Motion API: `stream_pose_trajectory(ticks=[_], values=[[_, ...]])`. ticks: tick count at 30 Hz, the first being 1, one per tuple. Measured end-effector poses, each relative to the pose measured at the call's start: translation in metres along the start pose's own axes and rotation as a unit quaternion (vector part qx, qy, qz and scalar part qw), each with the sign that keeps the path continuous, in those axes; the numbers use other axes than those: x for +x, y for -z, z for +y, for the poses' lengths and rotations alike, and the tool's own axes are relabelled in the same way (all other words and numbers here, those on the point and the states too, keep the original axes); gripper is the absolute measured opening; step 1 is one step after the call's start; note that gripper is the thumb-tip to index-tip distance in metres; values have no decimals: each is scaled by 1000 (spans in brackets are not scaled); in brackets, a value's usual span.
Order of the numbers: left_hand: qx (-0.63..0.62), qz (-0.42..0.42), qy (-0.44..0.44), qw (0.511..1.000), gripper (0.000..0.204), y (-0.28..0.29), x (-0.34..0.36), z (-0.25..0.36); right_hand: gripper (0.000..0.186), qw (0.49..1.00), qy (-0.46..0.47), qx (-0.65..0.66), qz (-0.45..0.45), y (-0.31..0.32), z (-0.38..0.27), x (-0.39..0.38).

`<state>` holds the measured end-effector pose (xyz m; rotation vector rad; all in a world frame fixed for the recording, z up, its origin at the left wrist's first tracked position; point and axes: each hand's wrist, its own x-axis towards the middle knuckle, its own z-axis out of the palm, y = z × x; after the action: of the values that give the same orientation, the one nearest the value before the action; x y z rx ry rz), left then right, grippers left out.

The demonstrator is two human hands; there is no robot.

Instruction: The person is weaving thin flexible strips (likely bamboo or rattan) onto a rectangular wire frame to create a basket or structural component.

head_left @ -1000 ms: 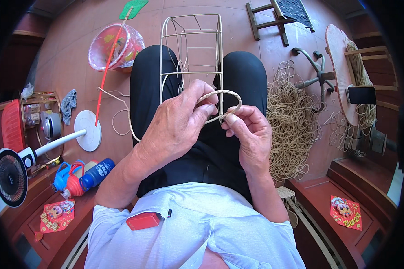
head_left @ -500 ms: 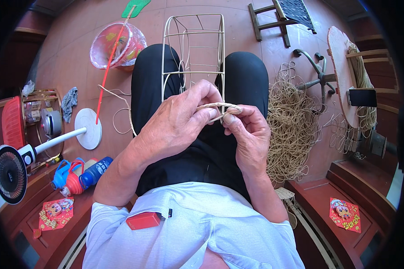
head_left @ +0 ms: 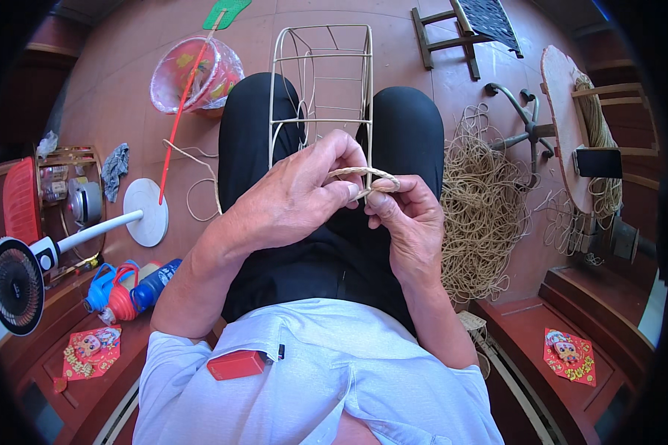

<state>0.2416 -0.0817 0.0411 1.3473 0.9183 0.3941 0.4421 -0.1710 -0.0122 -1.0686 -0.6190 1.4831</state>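
Observation:
A box-shaped wire frame stands between my thighs, its near end by my hands. Tan braided cord makes a small loop around the near corner of the frame. My left hand pinches the cord between thumb and fingers on the left of that corner. On the other side my right hand grips the cord's bend between thumb and forefinger. The fingertips of both hands almost meet below the loop. A slack length of cord trails to the floor left of my leg.
A big tangled heap of cord lies on the floor at right, beside a metal swivel base. To the left are a lined bucket, a red-handled fly swatter, a fan and water bottles. A folding stool stands far right.
Both hands keep their pinch on the cord and have shifted only slightly. The loop looks a little more arched, and the wire frame has moved a touch to the right.

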Motion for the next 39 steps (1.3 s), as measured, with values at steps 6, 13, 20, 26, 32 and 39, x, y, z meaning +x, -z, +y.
stream_pose_trajectory(ticks=[6,13,20,26,32,39], values=[[4,14,-1,1000,19,-2,2,-2,17,1000,3,-10,18,-2,0,0],[-34,25,-12,999,18,-6,-5,4,17,1000,17,-9,8,1,3,-4],[0,28,-41,999,18,-5,-8,0,21,1000,7,-14,-5,1,2,-7],[26,39,-60,997,17,-4,-10,-1,20,997,-68,8,-40,8,-9,2],[46,57,-84,994,18,-6,-11,-5,14,984,-155,42,-80,13,-26,14],[52,61,-88,993,19,-8,-11,-5,10,972,-203,71,-97,17,-31,22]])
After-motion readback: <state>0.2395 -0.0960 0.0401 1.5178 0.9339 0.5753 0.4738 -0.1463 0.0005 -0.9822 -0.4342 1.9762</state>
